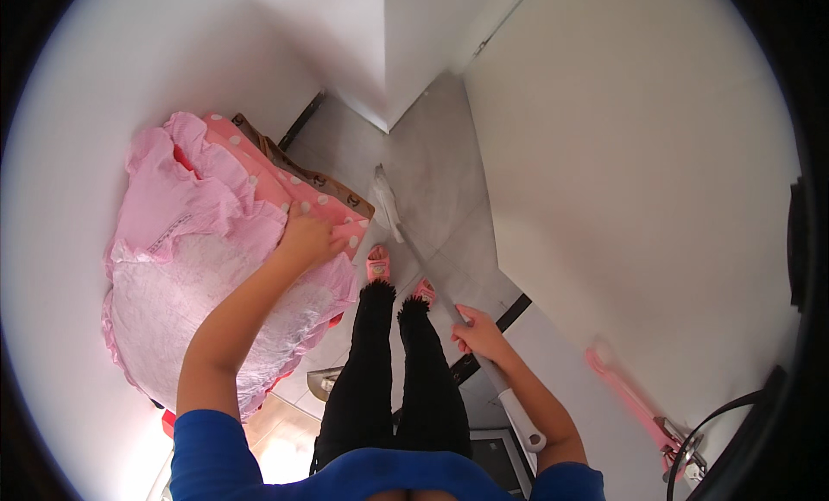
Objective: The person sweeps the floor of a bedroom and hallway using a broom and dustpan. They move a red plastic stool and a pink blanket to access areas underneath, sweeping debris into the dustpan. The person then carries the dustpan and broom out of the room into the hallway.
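On the left stands a bulky covered object with a frilled pink cover point(173, 190) and a clear, shiny plastic-like top point(194, 289). Along its far right side runs a pink cloth with white polka dots point(272, 186), edged by a brown patterned strip point(332, 190). My left hand point(308, 240) is closed on this polka-dot cloth, its fingertips partly hidden. In my right hand point(480, 335) is a long grey pole point(427, 268), fingers wrapped round it. The pole's narrow whitish head point(386, 200) rests at the grey tiles; I cannot tell whether it is a broom or mop.
A white wall corner point(386, 95) juts out ahead. To the right is a large pale panel point(630, 155). A pink long-handled object point(626, 393) and a black cable point(712, 410) are at the lower right. My pink slippers point(378, 263) stand on the grey tiled floor point(445, 173).
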Motion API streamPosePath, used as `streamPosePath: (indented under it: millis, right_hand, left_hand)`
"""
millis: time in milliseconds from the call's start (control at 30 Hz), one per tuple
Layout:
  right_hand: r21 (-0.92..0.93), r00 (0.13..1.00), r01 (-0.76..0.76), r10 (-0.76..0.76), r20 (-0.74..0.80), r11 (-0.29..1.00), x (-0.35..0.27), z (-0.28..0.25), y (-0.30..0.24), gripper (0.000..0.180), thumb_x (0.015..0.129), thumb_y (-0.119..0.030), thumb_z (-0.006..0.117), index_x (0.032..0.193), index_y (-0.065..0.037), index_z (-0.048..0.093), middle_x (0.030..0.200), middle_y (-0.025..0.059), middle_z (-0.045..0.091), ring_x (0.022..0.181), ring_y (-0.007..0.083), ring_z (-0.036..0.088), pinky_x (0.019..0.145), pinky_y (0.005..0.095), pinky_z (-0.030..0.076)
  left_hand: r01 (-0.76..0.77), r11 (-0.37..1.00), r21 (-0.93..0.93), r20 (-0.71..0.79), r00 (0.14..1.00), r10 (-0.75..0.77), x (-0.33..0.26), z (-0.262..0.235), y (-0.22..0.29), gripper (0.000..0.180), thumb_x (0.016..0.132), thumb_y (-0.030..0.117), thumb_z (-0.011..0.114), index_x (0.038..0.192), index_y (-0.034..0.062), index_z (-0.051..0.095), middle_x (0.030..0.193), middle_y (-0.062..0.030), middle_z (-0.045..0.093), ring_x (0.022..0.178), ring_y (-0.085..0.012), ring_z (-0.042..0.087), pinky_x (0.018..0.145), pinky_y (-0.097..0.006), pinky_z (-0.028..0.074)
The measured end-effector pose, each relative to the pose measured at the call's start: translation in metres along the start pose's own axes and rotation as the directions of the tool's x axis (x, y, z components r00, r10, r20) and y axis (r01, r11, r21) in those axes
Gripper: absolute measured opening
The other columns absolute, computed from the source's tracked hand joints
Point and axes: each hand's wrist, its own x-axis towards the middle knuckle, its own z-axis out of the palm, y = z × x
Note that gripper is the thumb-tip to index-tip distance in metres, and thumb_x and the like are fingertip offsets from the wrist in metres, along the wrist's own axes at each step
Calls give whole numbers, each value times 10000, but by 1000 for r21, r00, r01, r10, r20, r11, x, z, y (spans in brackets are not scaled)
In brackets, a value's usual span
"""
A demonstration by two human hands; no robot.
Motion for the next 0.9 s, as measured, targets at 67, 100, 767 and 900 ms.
streamPosePath:
  millis: [67, 100, 767, 900]
  right_hand:
    - [-55, 1000, -1, 2, 21, 999, 10, -12, -13, 524, 794, -94, 515, 1265, 22, 317, 617, 79, 559, 418, 105, 488, 386, 229, 401]
    - [-74, 999, 6, -3, 35, 997, 17, -19, -21, 513, 799, -99, 506, 1262, 25, 323, 609, 76, 557, 414, 105, 487, 385, 230, 402]
    - [307, 999, 9, -25, 48, 952, 97, -40, -6, 417, 819, -154, 529, 1175, 31, 415, 618, 63, 506, 409, 100, 423, 342, 241, 309]
    - [430, 983, 99, -155, 99, 898, 99, 1, -4, 483, 809, -158, 549, 1221, 25, 374, 588, 39, 494, 402, 83, 415, 342, 230, 287]
  left_hand:
    - [2, 999, 39, 52, 999, -4, 0, -2, 2, 432, 760, 438, 463, 733, 41, 630, 717, -129, 605, 763, -312, 553, 898, -503, 245]
    - [2, 997, 81, 64, 998, -8, 1, -4, 4, 431, 767, 434, 451, 735, 44, 633, 706, -119, 606, 744, -290, 563, 890, -493, 251]
    - [-27, 999, -20, -5, 1000, 27, 6, -10, 4, 415, 762, 414, 487, 743, 17, 604, 668, -157, 586, 774, -316, 557, 879, -458, 281]
    - [-8, 1000, -14, -27, 1000, 8, 8, -13, 9, 406, 753, 406, 508, 717, 12, 599, 644, -165, 578, 754, -299, 559, 865, -457, 290]
